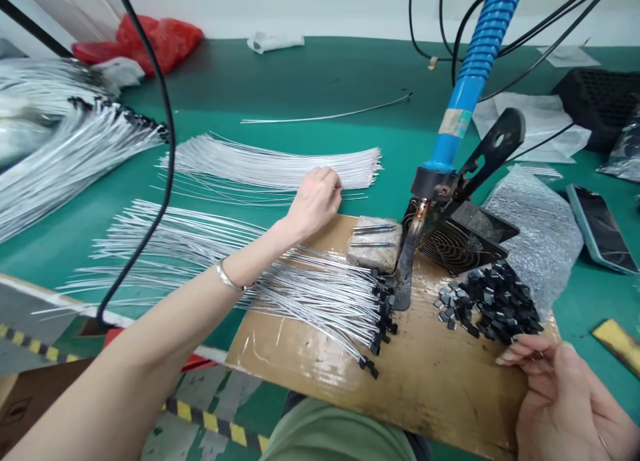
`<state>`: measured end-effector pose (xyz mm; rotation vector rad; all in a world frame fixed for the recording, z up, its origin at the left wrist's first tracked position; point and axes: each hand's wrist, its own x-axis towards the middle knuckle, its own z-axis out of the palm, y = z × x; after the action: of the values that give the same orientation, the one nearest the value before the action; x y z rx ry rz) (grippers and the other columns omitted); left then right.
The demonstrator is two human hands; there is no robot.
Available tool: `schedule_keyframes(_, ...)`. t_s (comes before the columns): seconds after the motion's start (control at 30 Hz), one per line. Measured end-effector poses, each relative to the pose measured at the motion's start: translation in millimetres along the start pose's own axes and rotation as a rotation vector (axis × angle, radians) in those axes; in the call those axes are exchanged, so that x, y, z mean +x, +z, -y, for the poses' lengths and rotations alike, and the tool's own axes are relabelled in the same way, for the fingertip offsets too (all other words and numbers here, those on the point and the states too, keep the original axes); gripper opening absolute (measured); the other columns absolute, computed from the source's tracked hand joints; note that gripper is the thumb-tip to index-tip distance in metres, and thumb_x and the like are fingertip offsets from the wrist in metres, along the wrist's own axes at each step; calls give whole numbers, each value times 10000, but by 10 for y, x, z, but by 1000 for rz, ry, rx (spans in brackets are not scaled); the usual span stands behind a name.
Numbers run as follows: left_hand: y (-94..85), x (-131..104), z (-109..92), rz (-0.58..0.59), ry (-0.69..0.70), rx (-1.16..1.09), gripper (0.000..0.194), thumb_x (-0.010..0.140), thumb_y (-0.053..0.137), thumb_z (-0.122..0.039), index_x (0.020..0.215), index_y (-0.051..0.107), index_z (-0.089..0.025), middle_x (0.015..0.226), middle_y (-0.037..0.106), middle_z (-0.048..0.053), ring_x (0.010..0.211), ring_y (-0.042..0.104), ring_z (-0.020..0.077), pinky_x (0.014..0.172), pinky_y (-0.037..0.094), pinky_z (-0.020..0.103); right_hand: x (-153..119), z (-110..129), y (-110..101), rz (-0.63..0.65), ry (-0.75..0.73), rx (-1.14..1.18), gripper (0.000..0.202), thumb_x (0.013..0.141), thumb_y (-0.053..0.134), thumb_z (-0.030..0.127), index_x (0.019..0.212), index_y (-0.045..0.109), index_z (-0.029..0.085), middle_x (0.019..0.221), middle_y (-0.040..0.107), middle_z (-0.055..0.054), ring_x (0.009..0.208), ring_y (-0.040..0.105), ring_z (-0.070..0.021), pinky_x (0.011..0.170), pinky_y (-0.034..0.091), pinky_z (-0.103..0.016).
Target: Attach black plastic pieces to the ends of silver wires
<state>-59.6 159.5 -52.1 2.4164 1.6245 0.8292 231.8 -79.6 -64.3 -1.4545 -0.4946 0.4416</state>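
My left hand (316, 199) rests with curled fingers at the near edge of a bundle of white wires (280, 164); what its fingertips pinch is too small to make out. At the lower right, my right hand (555, 387) has its fingers curled beside a pile of small black connectors (500, 301), and a thin metal tool shows between them. A second bundle of white wires (320, 294), with black connectors on its right ends, lies on the brown board (440, 381) under my left forearm. A blue-handled soldering iron (465, 94) stands tilted in a holder.
Behind the board are a grey block (375, 251) with metal pins and a black fan (450, 241). To the right lie bubble wrap (537, 221), a phone (600, 227) and a yellow piece (617, 344). More wires (75, 147) lie left, near a hanging black cable (167, 114).
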Motion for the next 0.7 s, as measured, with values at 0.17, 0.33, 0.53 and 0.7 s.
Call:
schedule_keyframes(0.17,-307,-159,-100,-68,-106,-219,78,974,550,-139,928,571,-198,716,708,23,672,720,177,672,557,306,2,2,17,-33,3,-1,267,773,865,379,699,758,145,701,725,-46,567,632,-164,565,486,-342)
schedule_keyframes(0.33,-552,-369,-356,-156,-170,-463,126,886,715,-250,778,667,-207,713,693,6,557,577,127,550,462,286,-8,0,13,-24,-7,-14,241,756,861,381,689,772,168,702,728,-57,557,619,-190,571,485,-380)
schedule_keyframes(0.53,-733,-613,-594,-89,-106,-208,169,889,676,-293,750,741,-223,583,639,-8,549,498,154,554,370,302,-2,-22,-41,-11,-3,-2,229,758,865,355,698,779,151,699,741,-55,543,633,-175,579,499,-356)
schedule_keyframes(0.7,-879,-806,-729,414,-206,-549,218,873,694,-325,695,738,-207,538,629,1,484,491,136,462,359,259,-30,-86,-126,30,16,-20,545,910,593,623,643,746,173,608,706,-72,481,630,-207,511,519,-385)
